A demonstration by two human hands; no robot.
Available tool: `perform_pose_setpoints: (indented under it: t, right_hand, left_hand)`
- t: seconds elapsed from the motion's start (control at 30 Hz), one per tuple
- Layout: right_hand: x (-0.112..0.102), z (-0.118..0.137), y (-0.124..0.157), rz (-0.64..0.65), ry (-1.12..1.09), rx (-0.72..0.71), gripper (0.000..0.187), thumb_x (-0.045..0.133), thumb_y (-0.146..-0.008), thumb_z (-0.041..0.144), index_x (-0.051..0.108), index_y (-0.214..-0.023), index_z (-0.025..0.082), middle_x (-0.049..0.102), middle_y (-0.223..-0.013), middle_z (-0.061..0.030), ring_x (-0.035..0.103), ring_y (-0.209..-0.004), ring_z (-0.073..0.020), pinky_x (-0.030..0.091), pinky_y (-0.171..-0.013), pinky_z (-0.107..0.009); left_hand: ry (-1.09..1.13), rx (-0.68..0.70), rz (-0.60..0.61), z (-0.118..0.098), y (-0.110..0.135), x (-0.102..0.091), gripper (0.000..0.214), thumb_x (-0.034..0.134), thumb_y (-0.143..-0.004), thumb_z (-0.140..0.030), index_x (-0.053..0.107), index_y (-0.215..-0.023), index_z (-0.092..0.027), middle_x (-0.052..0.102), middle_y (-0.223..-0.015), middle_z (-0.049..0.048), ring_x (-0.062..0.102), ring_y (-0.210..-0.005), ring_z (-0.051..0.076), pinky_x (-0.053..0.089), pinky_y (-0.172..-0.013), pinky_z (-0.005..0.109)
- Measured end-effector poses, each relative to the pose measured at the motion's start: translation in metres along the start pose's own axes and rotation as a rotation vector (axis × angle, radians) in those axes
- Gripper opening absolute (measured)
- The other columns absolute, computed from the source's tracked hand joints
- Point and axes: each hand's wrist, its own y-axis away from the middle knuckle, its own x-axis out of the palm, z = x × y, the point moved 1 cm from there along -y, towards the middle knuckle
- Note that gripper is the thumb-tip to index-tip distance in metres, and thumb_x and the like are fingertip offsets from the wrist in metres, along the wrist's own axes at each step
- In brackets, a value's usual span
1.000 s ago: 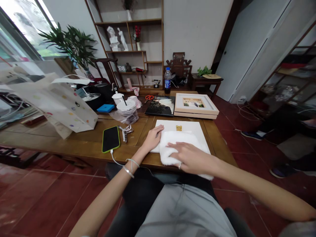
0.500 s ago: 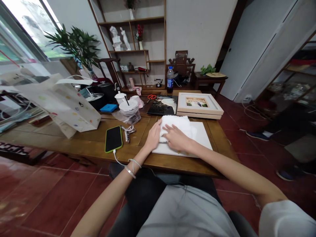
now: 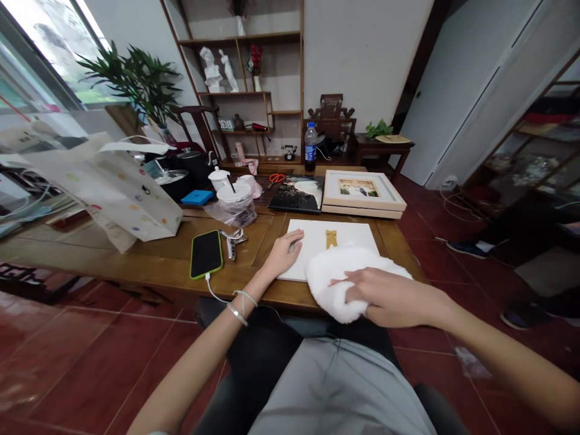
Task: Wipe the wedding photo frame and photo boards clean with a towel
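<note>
A white fluffy towel (image 3: 335,275) is gripped by my right hand (image 3: 380,296) and hangs over the near right part of a flat white board (image 3: 308,232). The fingers of that hand are curled into the cloth. My left hand (image 3: 284,252) lies on the board's left edge with its fingers stretched out and nothing in them. On the board, just beyond the towel, is a small golden-brown animal-shaped piece (image 3: 331,238), its lower part close to the cloth. The towel hides the board's near right corner.
Behind the board lie a dark picture (image 3: 296,193) and stacked framed pictures (image 3: 365,192). To the left are a charging phone (image 3: 206,254), a lidded cup (image 3: 234,196), a blue box (image 3: 197,197) and a paper bag (image 3: 145,205). A bottle (image 3: 310,147) stands behind. Another person's foot (image 3: 469,249) is at right.
My right hand has lifted the towel off the board's middle and drawn it right and toward me, uncovering the golden-brown piece. My left hand stays at the board's left edge.
</note>
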Motion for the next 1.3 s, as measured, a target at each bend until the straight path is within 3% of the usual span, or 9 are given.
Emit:
perform_pose_setpoints:
  t: [0.1, 0.3, 0.43, 0.6, 0.7, 0.77, 0.93, 1.17, 1.3]
  right_hand:
    - [-0.005, -0.018, 0.015, -0.012, -0.073, 0.056, 0.029, 0.039, -0.062, 0.003, 0.061, -0.071, 0.021, 0.063, -0.075, -0.0026, 0.056, -0.073, -0.0174, 0.039, -0.07, -0.026]
    - [0.007, -0.08, 0.011, -0.303, -0.034, 0.262, 0.026, 0.04, -0.067, 0.008, 0.059, -0.081, 0.019, 0.062, -0.082, -0.0043, 0.053, -0.081, -0.0214, 0.037, -0.073, -0.028]
    - [0.005, -0.093, -0.029, -0.36, -0.03, 0.177, 0.023, 0.039, -0.072, 0.011, 0.059, -0.082, 0.017, 0.062, -0.078, -0.005, 0.053, -0.075, -0.0207, 0.034, -0.068, -0.029]
    - [-0.012, -0.084, -0.111, -0.277, 0.016, 0.016, 0.025, 0.039, -0.073, 0.009, 0.06, -0.086, 0.016, 0.065, -0.089, -0.0072, 0.054, -0.078, -0.02, 0.033, -0.068, -0.028]
    - [-0.02, -0.083, -0.145, -0.226, 0.043, 0.027, 0.024, 0.04, -0.074, 0.01, 0.061, -0.085, 0.015, 0.066, -0.093, -0.0087, 0.055, -0.081, -0.0208, 0.034, -0.069, -0.028]
    - [-0.023, -0.086, -0.152, -0.215, 0.05, 0.051, 0.024, 0.041, -0.074, 0.01, 0.062, -0.084, 0.015, 0.066, -0.091, -0.0097, 0.055, -0.079, -0.0213, 0.034, -0.069, -0.028]
    - [-0.024, -0.106, -0.113, -0.212, 0.073, 0.132, 0.027, 0.038, -0.076, 0.011, 0.063, -0.087, 0.015, 0.066, -0.093, -0.0113, 0.056, -0.081, -0.023, 0.037, -0.07, -0.03]
    - [-0.014, -0.144, -0.019, -0.229, 0.035, 0.476, 0.041, 0.039, -0.079, 0.02, 0.056, -0.116, 0.016, 0.056, -0.121, -0.0109, 0.051, -0.105, -0.0276, 0.039, -0.085, -0.035]
    - [-0.012, -0.146, 0.006, -0.191, -0.002, 0.565, 0.044, 0.038, -0.08, 0.024, 0.055, -0.119, 0.018, 0.055, -0.124, -0.0087, 0.047, -0.111, -0.0279, 0.038, -0.089, -0.036]
  left_hand:
    - [-0.007, -0.001, 0.0, 0.002, 0.0, 0.001, 0.031, 0.048, -0.083, -0.02, 0.063, -0.109, -0.013, 0.061, -0.12, 0.0101, 0.052, -0.117, 0.02, 0.037, -0.104, 0.037]
    - [-0.015, -0.008, 0.006, 0.0, 0.0, 0.001, 0.033, 0.047, -0.082, -0.018, 0.063, -0.11, -0.01, 0.06, -0.12, 0.0124, 0.052, -0.118, 0.021, 0.037, -0.105, 0.036]
    - [-0.018, -0.016, 0.007, -0.001, 0.0, 0.0, 0.032, 0.047, -0.082, -0.017, 0.063, -0.11, -0.011, 0.06, -0.12, 0.0112, 0.052, -0.118, 0.02, 0.036, -0.105, 0.035]
    - [-0.048, 0.004, 0.006, -0.002, -0.001, -0.001, 0.03, 0.048, -0.082, -0.016, 0.063, -0.108, -0.016, 0.064, -0.115, 0.0072, 0.058, -0.108, 0.02, 0.042, -0.098, 0.035]
    - [-0.076, -0.015, 0.006, -0.002, -0.001, -0.002, 0.028, 0.05, -0.081, -0.017, 0.065, -0.105, -0.017, 0.066, -0.111, 0.0072, 0.061, -0.103, 0.021, 0.044, -0.094, 0.035]
    - [-0.073, -0.013, 0.004, -0.001, -0.001, -0.002, 0.028, 0.05, -0.082, -0.017, 0.065, -0.105, -0.017, 0.065, -0.111, 0.0073, 0.06, -0.105, 0.021, 0.044, -0.095, 0.034]
    - [-0.04, -0.01, -0.006, 0.0, 0.0, -0.001, 0.03, 0.05, -0.082, -0.018, 0.064, -0.107, -0.014, 0.062, -0.118, 0.0094, 0.055, -0.113, 0.02, 0.039, -0.102, 0.035]
    - [-0.025, -0.01, -0.017, 0.0, 0.0, 0.0, 0.031, 0.049, -0.081, -0.018, 0.064, -0.108, -0.013, 0.062, -0.118, 0.01, 0.055, -0.114, 0.019, 0.039, -0.103, 0.035]
    - [-0.018, -0.011, -0.017, 0.001, 0.0, 0.002, 0.031, 0.049, -0.081, -0.018, 0.064, -0.108, -0.011, 0.062, -0.118, 0.0109, 0.054, -0.115, 0.019, 0.038, -0.103, 0.035]
